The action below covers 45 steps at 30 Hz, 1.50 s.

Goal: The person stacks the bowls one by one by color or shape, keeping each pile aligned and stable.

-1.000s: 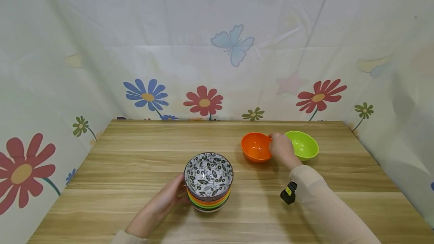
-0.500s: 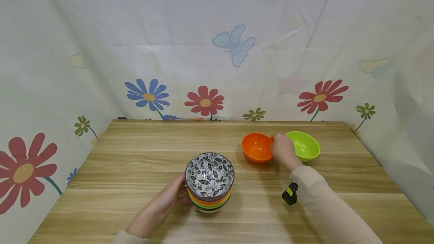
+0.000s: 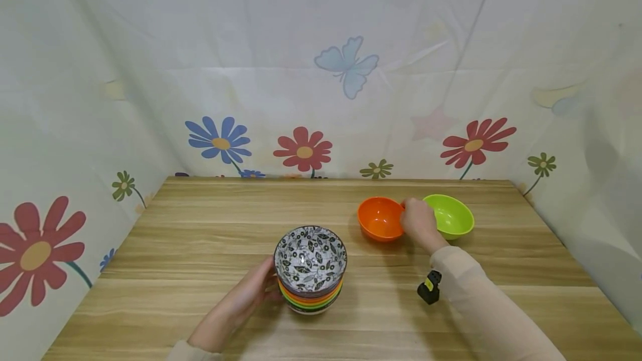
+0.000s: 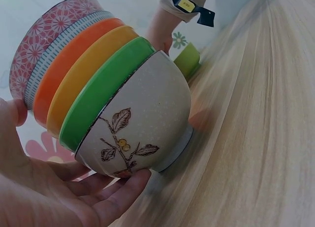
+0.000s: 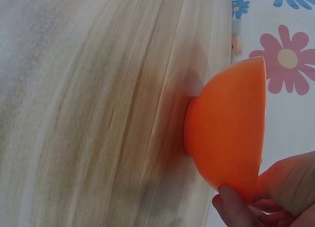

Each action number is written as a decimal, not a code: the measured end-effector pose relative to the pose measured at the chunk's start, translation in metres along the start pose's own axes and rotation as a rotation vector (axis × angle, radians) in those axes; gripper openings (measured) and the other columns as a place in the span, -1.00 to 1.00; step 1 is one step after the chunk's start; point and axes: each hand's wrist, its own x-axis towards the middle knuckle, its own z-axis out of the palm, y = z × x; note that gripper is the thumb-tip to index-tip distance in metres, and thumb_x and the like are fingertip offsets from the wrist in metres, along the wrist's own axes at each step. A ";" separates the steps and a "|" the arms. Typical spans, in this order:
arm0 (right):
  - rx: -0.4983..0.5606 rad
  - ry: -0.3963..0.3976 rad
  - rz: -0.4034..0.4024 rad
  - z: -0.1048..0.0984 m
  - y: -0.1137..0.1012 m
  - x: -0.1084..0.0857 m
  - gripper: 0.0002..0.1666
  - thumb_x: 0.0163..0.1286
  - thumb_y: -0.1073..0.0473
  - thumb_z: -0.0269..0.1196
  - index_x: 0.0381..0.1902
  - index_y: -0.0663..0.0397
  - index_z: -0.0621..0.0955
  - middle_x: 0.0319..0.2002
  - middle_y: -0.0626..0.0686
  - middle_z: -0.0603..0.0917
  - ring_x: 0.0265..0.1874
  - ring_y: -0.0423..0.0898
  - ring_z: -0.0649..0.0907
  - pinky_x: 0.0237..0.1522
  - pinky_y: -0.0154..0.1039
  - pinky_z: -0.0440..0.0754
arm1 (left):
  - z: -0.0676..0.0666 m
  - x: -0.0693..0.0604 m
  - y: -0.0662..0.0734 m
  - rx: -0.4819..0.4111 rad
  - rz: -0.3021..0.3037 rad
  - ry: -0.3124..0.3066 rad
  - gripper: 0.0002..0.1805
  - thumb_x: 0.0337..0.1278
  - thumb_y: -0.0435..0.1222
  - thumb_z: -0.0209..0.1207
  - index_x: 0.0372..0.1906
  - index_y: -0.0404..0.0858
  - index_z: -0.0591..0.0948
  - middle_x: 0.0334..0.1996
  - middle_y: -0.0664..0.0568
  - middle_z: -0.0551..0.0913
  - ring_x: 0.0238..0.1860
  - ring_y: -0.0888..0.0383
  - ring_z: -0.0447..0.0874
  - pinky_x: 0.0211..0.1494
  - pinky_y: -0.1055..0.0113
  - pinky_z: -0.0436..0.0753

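Observation:
My left hand (image 3: 253, 288) rests against the left side of a stack of nested bowls (image 3: 308, 277), its spread fingers touching the lowest one. That bottom bowl (image 4: 147, 109) is cream with a leaf sprig. Above it come a green bowl (image 4: 106, 89), a yellow bowl (image 4: 88, 74), an orange one, a striped one and a pink-flowered one (image 4: 49, 35); the top interior has a black leaf pattern. Farther back, my right hand (image 3: 420, 224) pinches the right rim of a separate orange bowl (image 3: 376, 219), which stands upright on the table. The thumb shows outside the bowl wall.
A lime green bowl (image 3: 453, 217) stands just right of my right hand, partly hidden by it. The wooden table (image 3: 215, 222) ends at the back against a flower-printed curtain (image 3: 261, 93). A black wrist device (image 3: 429, 287) hangs by the right sleeve.
The head view has shifted very slightly. Both hands and all the bowls otherwise keep their places.

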 end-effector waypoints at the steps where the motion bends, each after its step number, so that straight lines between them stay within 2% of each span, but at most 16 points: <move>1: 0.000 0.003 -0.003 0.000 0.000 0.000 -0.68 0.12 0.45 0.01 -0.22 0.44 0.62 -0.30 0.33 0.66 -0.38 0.16 0.62 -0.33 0.01 0.63 | 0.000 0.000 0.000 -0.001 0.000 0.000 -0.29 0.34 0.10 -0.25 0.23 -0.45 0.29 0.10 -0.17 0.46 0.01 0.08 0.48 0.00 0.20 0.54; 14: 0.003 0.041 -0.042 0.001 -0.002 -0.004 -0.68 0.06 0.45 0.03 -0.25 0.43 0.63 -0.33 0.32 0.66 -0.41 0.15 0.62 -0.40 -0.01 0.63 | 0.000 0.001 -0.001 -0.010 0.008 0.004 -0.28 0.34 0.11 -0.26 0.24 -0.46 0.26 0.12 -0.20 0.43 0.05 0.05 0.46 0.01 0.17 0.53; 21: -0.009 0.052 -0.074 -0.002 -0.005 -0.005 -0.69 0.09 0.45 0.05 -0.23 0.41 0.64 -0.32 0.31 0.67 -0.45 0.11 0.62 -0.45 -0.08 0.63 | -0.001 0.001 -0.002 -0.024 0.002 0.002 -0.27 0.34 0.11 -0.25 0.25 -0.45 0.26 0.08 -0.13 0.47 0.03 0.08 0.47 0.02 0.18 0.53; 29: -0.018 0.049 -0.109 -0.008 -0.014 -0.006 -0.70 0.10 0.43 0.06 -0.25 0.36 0.66 -0.35 0.27 0.69 -0.50 0.07 0.62 -0.47 -0.12 0.62 | -0.001 0.001 -0.002 -0.010 0.004 -0.005 -0.25 0.34 0.12 -0.26 0.29 -0.46 0.20 0.19 -0.26 0.37 0.13 -0.01 0.41 0.06 0.14 0.52; 34: -0.030 0.054 -0.133 -0.012 -0.017 -0.006 -0.71 0.09 0.43 0.08 -0.25 0.34 0.67 -0.37 0.26 0.69 -0.56 0.03 0.61 -0.56 -0.18 0.59 | -0.001 0.001 -0.002 -0.010 0.007 -0.011 -0.26 0.34 0.11 -0.26 0.27 -0.47 0.23 0.16 -0.24 0.39 0.13 -0.01 0.41 0.06 0.14 0.52; 39: -0.030 0.031 -0.139 -0.019 -0.021 -0.008 -0.71 0.11 0.41 0.08 -0.24 0.33 0.66 -0.38 0.25 0.69 -0.65 -0.04 0.55 -0.67 -0.27 0.52 | -0.001 0.001 -0.002 -0.011 0.008 -0.017 -0.28 0.35 0.10 -0.27 0.25 -0.47 0.25 0.11 -0.18 0.44 0.07 0.04 0.45 0.03 0.15 0.53; 45: -0.020 -0.024 -0.121 -0.027 -0.026 -0.009 -0.72 0.18 0.38 0.09 -0.18 0.34 0.65 -0.35 0.25 0.69 -0.70 -0.11 0.52 -0.66 -0.34 0.54 | -0.001 0.001 -0.001 -0.011 0.005 -0.015 -0.27 0.35 0.10 -0.26 0.26 -0.47 0.24 0.11 -0.18 0.44 0.05 0.06 0.47 0.01 0.17 0.54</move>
